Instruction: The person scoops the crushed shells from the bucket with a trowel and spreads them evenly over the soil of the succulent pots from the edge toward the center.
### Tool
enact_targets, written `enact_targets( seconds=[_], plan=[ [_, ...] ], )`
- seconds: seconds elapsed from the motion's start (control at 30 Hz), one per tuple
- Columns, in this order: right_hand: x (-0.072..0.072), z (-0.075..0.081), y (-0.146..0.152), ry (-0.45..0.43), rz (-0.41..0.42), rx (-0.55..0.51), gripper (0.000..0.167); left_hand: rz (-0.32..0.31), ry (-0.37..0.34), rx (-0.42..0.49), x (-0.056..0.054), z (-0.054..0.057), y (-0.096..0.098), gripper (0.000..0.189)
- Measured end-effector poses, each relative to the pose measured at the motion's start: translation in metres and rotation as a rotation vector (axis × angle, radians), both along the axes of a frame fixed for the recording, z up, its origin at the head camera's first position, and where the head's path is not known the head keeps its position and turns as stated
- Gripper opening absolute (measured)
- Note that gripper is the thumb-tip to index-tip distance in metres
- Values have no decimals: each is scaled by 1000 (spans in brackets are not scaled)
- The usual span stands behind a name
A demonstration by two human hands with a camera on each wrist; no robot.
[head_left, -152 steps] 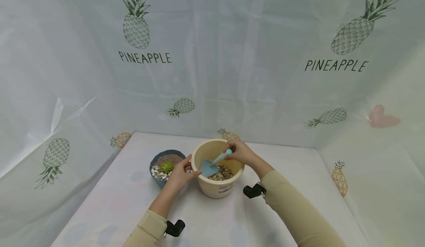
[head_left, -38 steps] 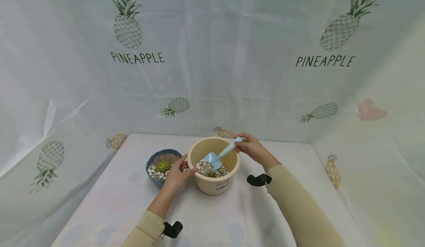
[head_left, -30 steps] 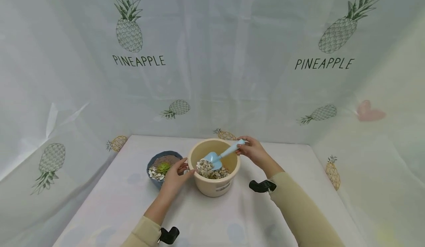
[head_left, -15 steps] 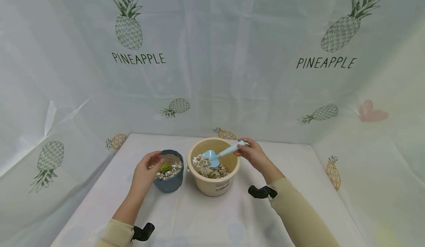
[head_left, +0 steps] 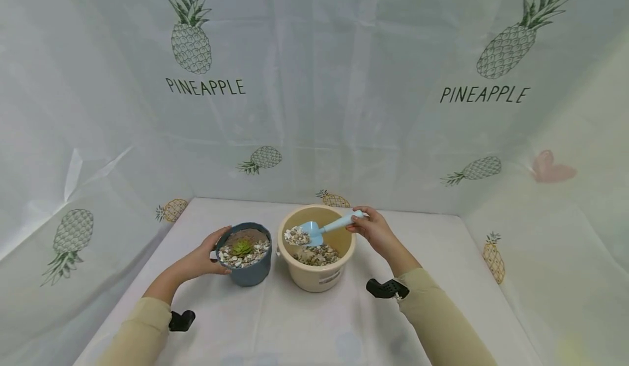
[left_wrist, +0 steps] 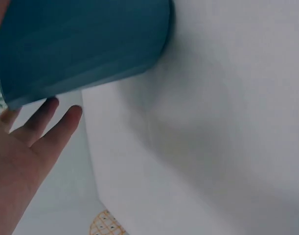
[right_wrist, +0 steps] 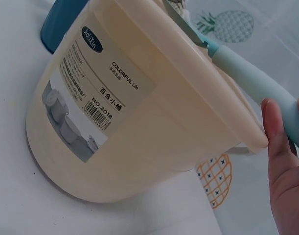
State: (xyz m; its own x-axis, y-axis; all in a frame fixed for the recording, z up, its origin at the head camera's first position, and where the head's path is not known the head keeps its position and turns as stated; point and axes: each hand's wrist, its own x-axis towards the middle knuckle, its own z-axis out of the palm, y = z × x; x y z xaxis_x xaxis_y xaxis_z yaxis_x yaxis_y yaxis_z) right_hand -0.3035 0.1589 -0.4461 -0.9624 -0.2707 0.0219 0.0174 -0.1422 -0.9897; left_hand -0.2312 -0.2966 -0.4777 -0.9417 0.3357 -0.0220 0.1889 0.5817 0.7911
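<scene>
In the head view my left hand [head_left: 199, 258] cups the left side of a blue flowerpot [head_left: 253, 274], thumb at the front and fingers toward the back. The left wrist view shows its fingertips right at the pot's wall [left_wrist: 85, 44]. Inside the pot are a green succulent [head_left: 242, 247], brown soil and pale pebbles. My right hand [head_left: 375, 232] pinches the handle of a light blue trowel [head_left: 339, 224]. Its blade, loaded with small stones [head_left: 297, 236], is over the cream bucket [head_left: 314, 281]. More gravel [head_left: 316, 255] lies in the bucket.
Pot and bucket stand side by side on a white-covered table [head_left: 295, 328]. Behind them rises a curtain [head_left: 339, 109] printed with pineapples. A label [right_wrist: 98, 93] is on the bucket's side.
My left hand has left the bucket's rim and moved left, around to the flowerpot's outer side. The trowel, which came up with stones on it, has shifted slightly left over the bucket.
</scene>
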Motion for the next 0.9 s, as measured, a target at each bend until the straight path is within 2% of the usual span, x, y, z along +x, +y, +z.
enact_targets(
  seconds=[0.13,0.33,0.47,0.6,0.77,0.9],
  plan=[
    [1,0,-1,7,-1,8,41,-73,-71,17,-12,-1,-10,116],
    [2,-1,-1,8,-18,12,42,-160,-164,5,-27,7,-20,114],
    [1,-1,-1,13,-22,23,42,-180,-239,9,-34,12,-26,110],
    [0,-2,-2,18,-25,26,43,-197,-267,3,-37,11,-30,108],
    [-1,-4,-2,2,-33,19,45,-221,-302,110,-38,3,-34,106],
    [-1,-4,-2,6,-40,39,43,-216,-272,149,-37,-3,-37,101]
  ],
)
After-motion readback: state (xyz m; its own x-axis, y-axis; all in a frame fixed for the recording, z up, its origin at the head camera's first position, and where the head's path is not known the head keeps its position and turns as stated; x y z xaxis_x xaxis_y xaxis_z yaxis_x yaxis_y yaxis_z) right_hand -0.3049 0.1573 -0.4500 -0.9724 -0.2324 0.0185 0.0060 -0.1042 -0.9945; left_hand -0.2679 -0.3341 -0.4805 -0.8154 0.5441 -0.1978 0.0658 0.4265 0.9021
